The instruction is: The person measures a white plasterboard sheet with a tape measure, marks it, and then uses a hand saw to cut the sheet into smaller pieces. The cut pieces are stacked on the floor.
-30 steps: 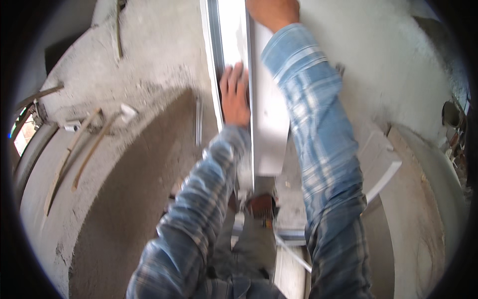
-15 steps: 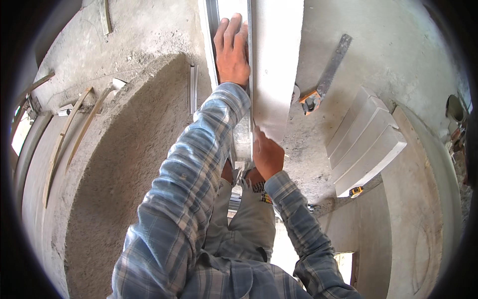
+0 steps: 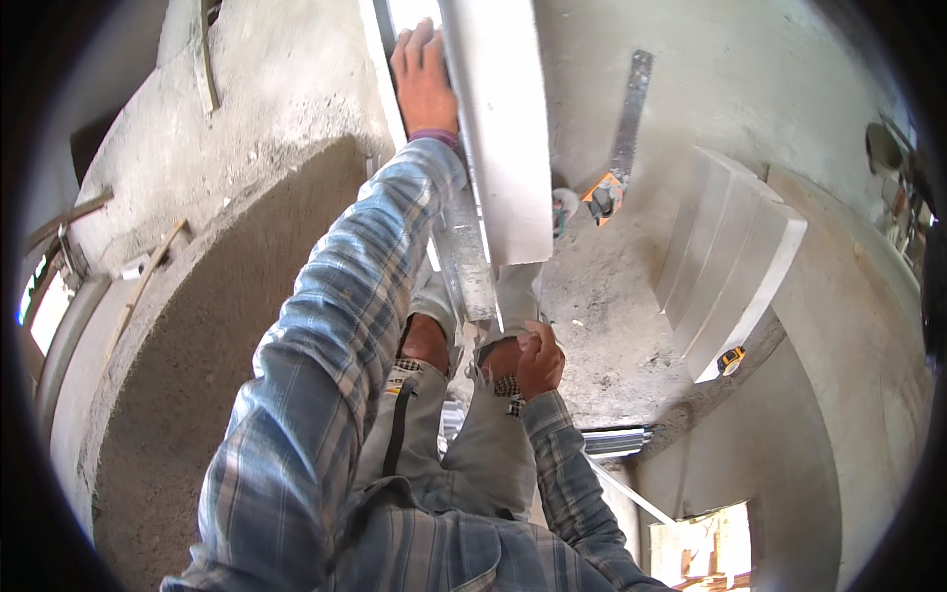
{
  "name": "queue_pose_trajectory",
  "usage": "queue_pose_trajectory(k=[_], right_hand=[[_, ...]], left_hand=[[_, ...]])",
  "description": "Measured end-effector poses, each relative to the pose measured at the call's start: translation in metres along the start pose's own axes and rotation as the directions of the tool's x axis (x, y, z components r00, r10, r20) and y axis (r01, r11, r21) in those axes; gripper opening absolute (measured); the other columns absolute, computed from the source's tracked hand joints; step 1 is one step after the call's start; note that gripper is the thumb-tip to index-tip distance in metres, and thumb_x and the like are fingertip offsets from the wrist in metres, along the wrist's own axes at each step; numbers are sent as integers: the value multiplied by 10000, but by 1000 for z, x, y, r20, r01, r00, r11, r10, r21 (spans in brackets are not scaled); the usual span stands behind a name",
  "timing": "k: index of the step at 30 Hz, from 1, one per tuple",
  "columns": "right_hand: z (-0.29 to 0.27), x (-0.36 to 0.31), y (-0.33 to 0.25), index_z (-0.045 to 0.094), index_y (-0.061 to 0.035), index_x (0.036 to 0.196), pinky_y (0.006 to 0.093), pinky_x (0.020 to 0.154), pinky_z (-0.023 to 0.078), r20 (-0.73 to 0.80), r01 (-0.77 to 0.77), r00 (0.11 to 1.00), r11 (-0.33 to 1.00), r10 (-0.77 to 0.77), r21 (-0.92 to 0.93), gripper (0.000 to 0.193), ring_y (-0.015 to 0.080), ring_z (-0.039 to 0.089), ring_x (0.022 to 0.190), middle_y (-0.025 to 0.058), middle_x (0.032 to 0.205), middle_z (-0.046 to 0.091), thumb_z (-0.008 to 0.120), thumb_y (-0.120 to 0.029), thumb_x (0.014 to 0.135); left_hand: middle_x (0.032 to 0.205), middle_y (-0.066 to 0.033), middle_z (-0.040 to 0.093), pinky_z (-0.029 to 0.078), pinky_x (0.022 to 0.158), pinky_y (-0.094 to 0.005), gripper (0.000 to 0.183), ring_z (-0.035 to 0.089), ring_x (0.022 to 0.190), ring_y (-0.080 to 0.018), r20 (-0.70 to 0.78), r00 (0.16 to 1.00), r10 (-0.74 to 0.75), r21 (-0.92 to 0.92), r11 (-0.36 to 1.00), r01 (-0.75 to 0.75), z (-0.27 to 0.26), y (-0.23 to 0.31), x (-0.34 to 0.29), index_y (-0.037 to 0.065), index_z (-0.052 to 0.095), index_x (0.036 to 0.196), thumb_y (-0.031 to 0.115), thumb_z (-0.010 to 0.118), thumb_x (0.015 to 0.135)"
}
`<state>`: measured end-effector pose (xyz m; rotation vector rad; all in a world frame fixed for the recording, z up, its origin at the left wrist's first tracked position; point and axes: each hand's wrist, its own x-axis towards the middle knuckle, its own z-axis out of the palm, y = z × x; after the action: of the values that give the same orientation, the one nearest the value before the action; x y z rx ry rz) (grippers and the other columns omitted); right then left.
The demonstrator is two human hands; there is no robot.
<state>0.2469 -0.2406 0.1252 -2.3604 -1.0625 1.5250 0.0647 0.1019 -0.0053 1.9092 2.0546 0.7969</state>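
Note:
My left hand [image 3: 424, 84] lies with fingers stretched out on a long silver metal profile [image 3: 464, 252], near its far end. The profile runs toward me along the left side of a white board [image 3: 505, 128], and its near end reaches between my knees. My right hand [image 3: 541, 361] is beside my right knee, just past the profile's near end and apart from the board. Its fingers are curled closed, and whatever they hold, if anything, is hidden.
To the right lie a handsaw [image 3: 627, 128] with an orange handle and a stack of white blocks [image 3: 735, 257]. A yellow and black tape measure [image 3: 730, 360] sits by the blocks. A curved concrete wall [image 3: 217, 326] rises left; metal strips [image 3: 617, 441] lie behind my right wrist.
My right hand has come down toward me from the board's edge to beside my knee. My left hand still presses on the metal profile. The whole view has shifted.

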Motion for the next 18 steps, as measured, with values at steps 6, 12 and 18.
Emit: queue_pose_trajectory(k=[6,12,18], right_hand=[[39,31,-4,669,25,1044,422,811,522,-29,150,988,988,-149,47,416,363,663,947,194,1017,686,688,-360,886],[56,26,25,587,-34,1051,487,775,490,-198,127,974,989,-110,77,244,417,598,917,197,1002,592,610,-244,930],[-42,-15,85,549,-50,1112,495,849,487,-171,90,980,994,-100,-66,225,416,582,987,186,1102,558,555,-157,914]], left_hand=[[1462,-127,450,264,1188,-428,367,339,1390,-359,45,999,-17,-78,997,21,4,8,-4,55,574,1294,105,511,936],[1512,-197,364,291,1178,-434,513,335,1396,-378,33,997,63,-8,998,-63,3,35,-12,41,519,1379,50,623,876],[1530,-210,326,270,1189,-432,569,306,1410,-392,159,982,99,-226,972,-62,49,160,-57,35,471,1413,-125,463,867]])
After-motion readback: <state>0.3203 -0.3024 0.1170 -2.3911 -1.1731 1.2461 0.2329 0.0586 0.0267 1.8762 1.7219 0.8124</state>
